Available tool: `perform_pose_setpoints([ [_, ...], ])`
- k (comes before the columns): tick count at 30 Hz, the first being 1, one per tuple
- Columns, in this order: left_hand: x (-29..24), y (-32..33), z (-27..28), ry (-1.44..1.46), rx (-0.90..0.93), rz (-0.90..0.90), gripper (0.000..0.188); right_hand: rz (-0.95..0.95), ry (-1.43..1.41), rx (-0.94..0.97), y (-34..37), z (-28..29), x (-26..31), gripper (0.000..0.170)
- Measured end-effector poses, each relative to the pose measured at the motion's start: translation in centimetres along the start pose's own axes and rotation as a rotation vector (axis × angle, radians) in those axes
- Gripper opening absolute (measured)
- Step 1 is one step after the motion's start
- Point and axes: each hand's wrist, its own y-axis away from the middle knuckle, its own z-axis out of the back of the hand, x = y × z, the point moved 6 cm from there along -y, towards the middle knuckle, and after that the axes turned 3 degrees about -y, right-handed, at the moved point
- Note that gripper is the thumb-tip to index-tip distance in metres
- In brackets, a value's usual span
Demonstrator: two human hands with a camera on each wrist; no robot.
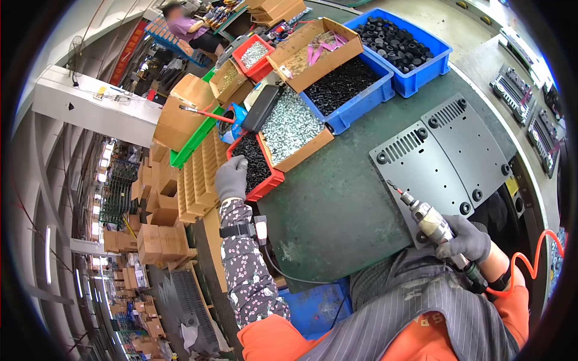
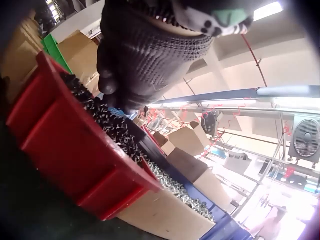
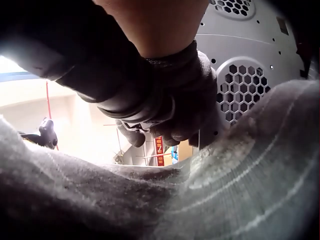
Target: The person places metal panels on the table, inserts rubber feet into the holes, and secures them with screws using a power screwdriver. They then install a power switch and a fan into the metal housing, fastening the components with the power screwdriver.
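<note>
Seen from the middle of the head view, a left hand in a grey knitted glove (image 1: 231,178) is held at nine o'clock, its fingertips lowered at the edge of a slant-walled red plastic bin (image 1: 267,188) filled with small black screws (image 1: 254,157); whether any screw is pinched cannot be told, as the fingertips are hidden in the head view and darkly shadowed in the left wrist view. Between three and four o'clock, a silver-and-grey power screwdriver with a slim metal bit (image 1: 428,219) is grasped by a right hand in a dark grey glove (image 1: 468,242), the fingers wrapped round its body. The tool is pointed toward ten o'clock over two flat grey metal panels with slots and round black feet (image 1: 412,171), laid side by side at three o'clock on a dark green tabletop (image 1: 322,219); contact between bit and panel cannot be judged. From the tool's rear end, a coiled orange hose (image 1: 513,268) is led off toward three o'clock. At twelve o'clock, shiny silver screws (image 1: 290,123) are held in an open brown cardboard box (image 1: 308,151), and at one o'clock black pieces are heaped in a blue plastic bin (image 1: 360,113).
</note>
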Motion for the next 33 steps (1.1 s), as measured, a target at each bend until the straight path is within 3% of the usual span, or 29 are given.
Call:
perform_pose_setpoints([
  [4,1.6,-0.7,0.2,0.088,-0.051,-0.053,0.027,-0.054,-0.092,0.014,0.0,0.1,-0.5,0.048],
  [6,3.2,-1.3,-0.7,0.254,0.023,-0.011,0.029,-0.043,-0.103,0.02,-0.1,-0.1,-0.2,0.047],
  [8,2.8,-0.2,0.3,0.676,0.161,0.274,0.029,-0.04,-0.19,0.036,-0.1,-0.2,-0.1,0.045],
  [9,2.8,0.2,0.4,0.918,0.209,0.311,0.032,-0.044,-0.19,0.036,-0.1,-0.1,-0.1,0.045],
  [10,2.7,0.7,0.5,0.92,0.214,0.316,0.032,-0.054,-0.162,0.051,-0.1,-0.1,-0.1,0.046],
  [12,1.1,2.0,-0.5,1.577,0.363,0.374,0.033,-0.078,-0.135,0.056,0.0,0.0,0.1,0.047],
  [13,-1.0,3.4,-0.8,1.654,0.374,0.399,0.033,-0.074,-0.156,0.063,0.0,-0.2,0.4,0.049],
  [14,-2.7,4.5,-1.5,1.736,0.502,0.29,0.034,-0.075,-0.181,0.064,0.2,-0.3,0.5,0.05],
  [20,-15.4,15.5,-4.8,1.863,0.802,0.354,0.032,0.049,0.117,0.078,1.8,-0.4,1.1,0.053],
  [22,-18.7,18.6,-5.7,1.987,1.075,0.286,0.029,0.033,0.14,0.055,3.7,-0.1,1.9,0.054],
  [24,-21.1,20.7,-6.6,1.956,1.106,0.319,0.029,-0.066,0.179,0.062,5.5,0.2,0.9,0.055],
  [26,-23.4,22.2,-7.0,1.988,1.165,0.309,0.03,0.013,0.187,0.016,7.0,0.4,1.2,0.055],
  [28,-25.3,23.1,-7.1,1.986,1.213,0.316,0.03,-0.138,0.073,-0.014,8.7,0.4,1.1,0.054],
  [33,-29.4,24.7,-6.8,2.033,1.337,0.287,0.031,-0.095,0.066,-0.056,11.3,0.7,0.3,0.054],
])
